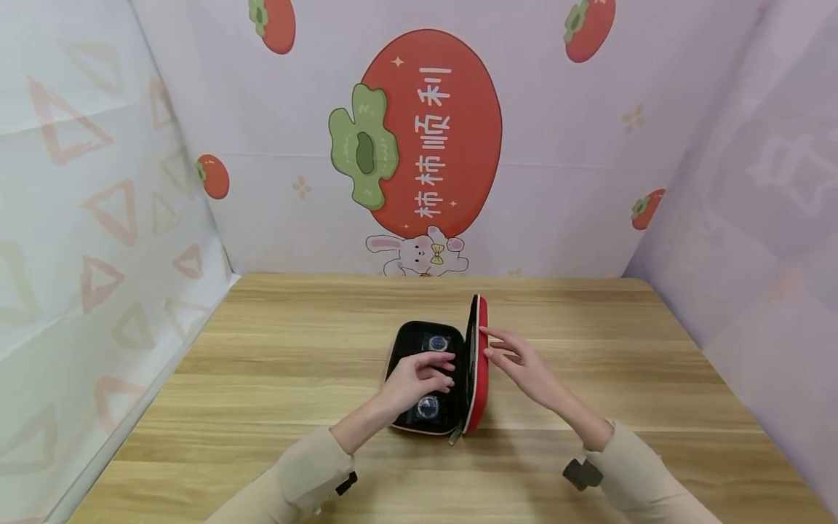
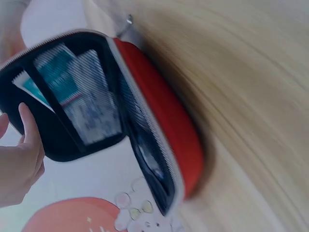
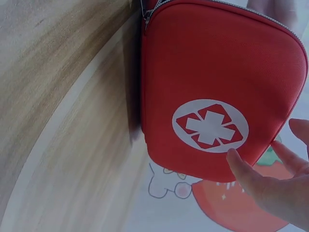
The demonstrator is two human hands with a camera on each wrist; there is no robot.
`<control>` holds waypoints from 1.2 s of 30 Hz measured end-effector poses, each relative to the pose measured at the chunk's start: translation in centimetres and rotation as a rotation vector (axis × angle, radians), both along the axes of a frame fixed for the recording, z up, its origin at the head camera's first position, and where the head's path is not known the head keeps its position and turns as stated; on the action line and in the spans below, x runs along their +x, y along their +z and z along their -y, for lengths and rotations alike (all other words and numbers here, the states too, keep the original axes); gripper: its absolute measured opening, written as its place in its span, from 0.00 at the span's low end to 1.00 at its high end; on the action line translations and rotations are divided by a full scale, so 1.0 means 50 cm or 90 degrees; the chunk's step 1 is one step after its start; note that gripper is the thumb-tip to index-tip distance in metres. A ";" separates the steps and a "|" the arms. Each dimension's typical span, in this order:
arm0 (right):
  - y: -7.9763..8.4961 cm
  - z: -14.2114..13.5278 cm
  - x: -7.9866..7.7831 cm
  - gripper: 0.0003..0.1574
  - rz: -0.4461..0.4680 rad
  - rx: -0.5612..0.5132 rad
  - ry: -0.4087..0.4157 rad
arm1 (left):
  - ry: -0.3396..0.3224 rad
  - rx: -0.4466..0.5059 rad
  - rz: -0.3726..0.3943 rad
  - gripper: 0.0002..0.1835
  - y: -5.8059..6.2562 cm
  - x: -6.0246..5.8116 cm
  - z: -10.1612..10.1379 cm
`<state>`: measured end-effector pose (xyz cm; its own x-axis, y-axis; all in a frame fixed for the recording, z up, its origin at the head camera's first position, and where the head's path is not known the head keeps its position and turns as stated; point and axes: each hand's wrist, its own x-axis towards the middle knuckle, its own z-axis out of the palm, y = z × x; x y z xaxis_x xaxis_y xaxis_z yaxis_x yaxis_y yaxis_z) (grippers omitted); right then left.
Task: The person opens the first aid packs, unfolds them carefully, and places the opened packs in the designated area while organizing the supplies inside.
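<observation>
A red zip-up first-aid case lies unzipped, its black-lined base (image 1: 409, 338) flat and its red lid (image 1: 483, 378) upright on the right. Two dark packs with round, shiny centres, one an upper pack (image 1: 438, 343) and one a lower pack (image 1: 428, 407), sit in the base. My left hand (image 1: 407, 380) hovers over the base with loosely bent fingers, holding nothing. Inside the lid, a strap crosses a teal packet (image 2: 55, 72) and clear packets (image 2: 94, 104). My right hand (image 1: 529, 375) touches the lid's outer side and edge with extended fingers, near a white medical emblem (image 3: 210, 125).
A zipper pull (image 1: 455, 437) hangs at the case's near corner. The case stands on a wood-grain table (image 1: 294, 349), with a printed cloth wall (image 1: 556, 182) behind it and more cloth on both sides.
</observation>
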<state>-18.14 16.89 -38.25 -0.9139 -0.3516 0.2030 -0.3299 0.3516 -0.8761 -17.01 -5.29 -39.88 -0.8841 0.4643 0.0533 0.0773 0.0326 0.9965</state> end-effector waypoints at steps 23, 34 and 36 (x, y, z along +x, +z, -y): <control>0.004 -0.050 0.014 0.32 0.051 0.027 -0.068 | 0.202 -0.302 -0.101 0.19 -0.069 -0.047 0.125; -0.010 -0.080 0.015 0.30 0.088 0.014 -0.059 | 0.196 -0.301 -0.027 0.24 -0.083 -0.042 0.145; -0.015 -0.083 0.014 0.30 0.092 0.017 -0.056 | 0.196 -0.291 -0.010 0.24 -0.084 -0.040 0.148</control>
<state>-17.45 21.06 -38.99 -0.9604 -0.2724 0.0586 -0.1675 0.3968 -0.9025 -19.01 -12.71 -44.08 -0.9835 0.1630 -0.0786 0.0105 0.4852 0.8743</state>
